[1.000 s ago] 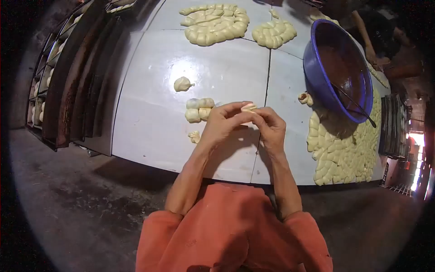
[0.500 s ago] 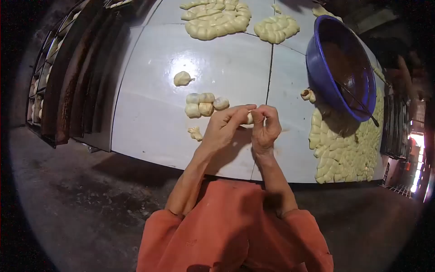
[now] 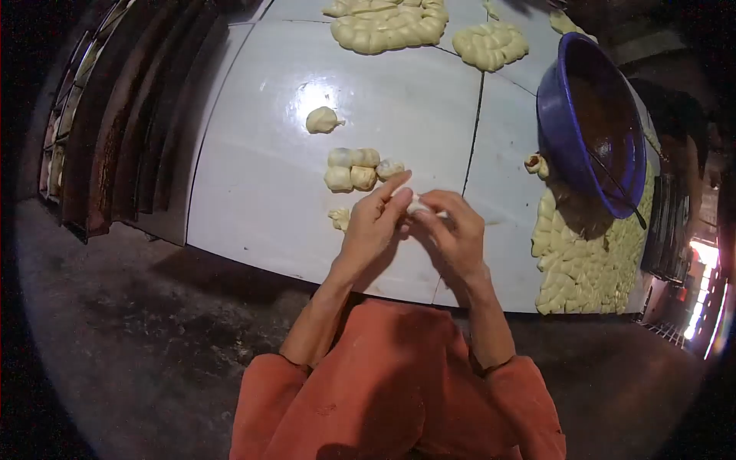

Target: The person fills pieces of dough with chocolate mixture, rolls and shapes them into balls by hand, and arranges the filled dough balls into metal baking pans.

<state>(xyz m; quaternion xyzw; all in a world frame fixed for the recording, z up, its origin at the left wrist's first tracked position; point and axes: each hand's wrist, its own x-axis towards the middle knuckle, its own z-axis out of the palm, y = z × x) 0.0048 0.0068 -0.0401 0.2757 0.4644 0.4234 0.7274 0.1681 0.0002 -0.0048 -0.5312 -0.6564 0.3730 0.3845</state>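
Observation:
Between my two hands, above the white table, is a small pale dough ball (image 3: 416, 205). My left hand (image 3: 374, 222) has its thumb and fingers on the ball's left side. From the other side, the thumb and fingers of my right hand (image 3: 460, 230) press on the same piece, hiding part of it. Just beyond my left fingertips sits a cluster of filled dough balls (image 3: 351, 170), with one more dough ball (image 3: 389, 168) at its right end. Near my left wrist lies a ragged dough scrap (image 3: 339, 218). Farther back is a lone dough lump (image 3: 323, 120).
A blue basin (image 3: 563, 115) with brown filling and a long-handled utensil stands on the right. Many dough pieces (image 3: 583, 268) spread below it. More dough (image 3: 391, 27) lies at the table's far side. Dark trays (image 3: 126, 115) stand along the left, beside a rack.
My fingers have shifted around the dough ball, and my right hand has turned to lie more across it. The camera view has moved slightly, so the table appears farther right.

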